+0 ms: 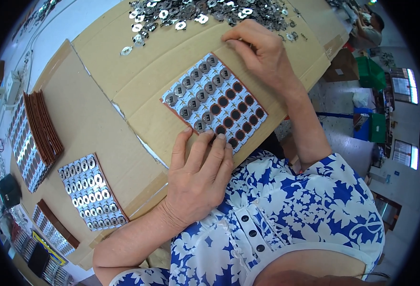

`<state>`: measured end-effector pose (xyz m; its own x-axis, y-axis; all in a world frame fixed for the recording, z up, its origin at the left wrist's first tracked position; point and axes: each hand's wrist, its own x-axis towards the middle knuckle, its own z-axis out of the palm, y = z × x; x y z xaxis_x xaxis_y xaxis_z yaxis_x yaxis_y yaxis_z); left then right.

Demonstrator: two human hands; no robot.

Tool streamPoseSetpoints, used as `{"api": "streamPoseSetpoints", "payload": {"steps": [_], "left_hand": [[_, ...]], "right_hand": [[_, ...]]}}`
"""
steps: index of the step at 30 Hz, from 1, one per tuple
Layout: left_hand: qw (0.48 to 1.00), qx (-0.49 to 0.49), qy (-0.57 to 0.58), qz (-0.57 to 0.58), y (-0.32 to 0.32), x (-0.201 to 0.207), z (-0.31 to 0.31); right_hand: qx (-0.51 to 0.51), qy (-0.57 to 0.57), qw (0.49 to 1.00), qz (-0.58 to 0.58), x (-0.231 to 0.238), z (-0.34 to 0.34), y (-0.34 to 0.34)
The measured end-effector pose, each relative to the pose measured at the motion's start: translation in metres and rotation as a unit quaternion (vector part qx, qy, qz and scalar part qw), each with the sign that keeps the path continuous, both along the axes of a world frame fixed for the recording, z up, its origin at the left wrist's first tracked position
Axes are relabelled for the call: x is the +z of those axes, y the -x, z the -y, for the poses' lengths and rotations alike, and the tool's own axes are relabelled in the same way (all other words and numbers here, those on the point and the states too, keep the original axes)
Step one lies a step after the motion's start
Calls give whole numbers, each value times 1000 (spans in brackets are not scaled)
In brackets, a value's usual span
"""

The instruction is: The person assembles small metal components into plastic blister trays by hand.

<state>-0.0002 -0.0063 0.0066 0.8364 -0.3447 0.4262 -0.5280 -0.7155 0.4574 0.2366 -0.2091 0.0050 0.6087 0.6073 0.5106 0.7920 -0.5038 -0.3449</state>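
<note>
First, at the far left of the cardboard-covered worktop (pixel 91 119), a thick stack of boards (pixel 43 126) shows brown edges and a patterned top. A smaller stack (pixel 55 229) lies below it, and to the right of both rests a single board (pixel 93 193) bearing rows of silver pieces. A loose metal piece (pixel 126 50) lies apart at the upper left of the main pile. Near the centre, the left hand (pixel 196 172) is palm down, its fingers extended and slightly parted, the fingertips resting on the lower-left edge of the board being filled (pixel 223 101). This board lies flat and slantwise between the two hands; grey metal discs (pixel 201 96) occupy its upper-left part, while dark round spots show toward its lower right. Beyond it, at the top, spreads a pile of metal pieces (pixel 210 10). The right hand (pixel 263 53) is above the board's upper corner, close to the pile, with thumb and forefinger narrowly apart and the other fingers curled; whether it holds a piece cannot be told. Farther right, green crates (pixel 369 72) stand beyond the worktop.
</note>
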Motion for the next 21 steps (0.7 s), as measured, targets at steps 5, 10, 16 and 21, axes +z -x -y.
{"api": "streamPoseSetpoints", "payload": {"steps": [5, 10, 16, 21], "left_hand": [[1000, 0, -1, 6, -1, -2, -1], [1000, 2, 9, 17, -1, -7, 2], [1000, 4, -4, -3, 1, -3, -1], [1000, 5, -8, -2, 1, -4, 0]], "right_hand": [[7, -88, 900, -426, 42, 1, 67], [102, 27, 933, -345, 33, -4, 85], [82, 81, 947, -301, 39, -11, 88], [65, 92, 956, -272, 34, -15, 95]]}}
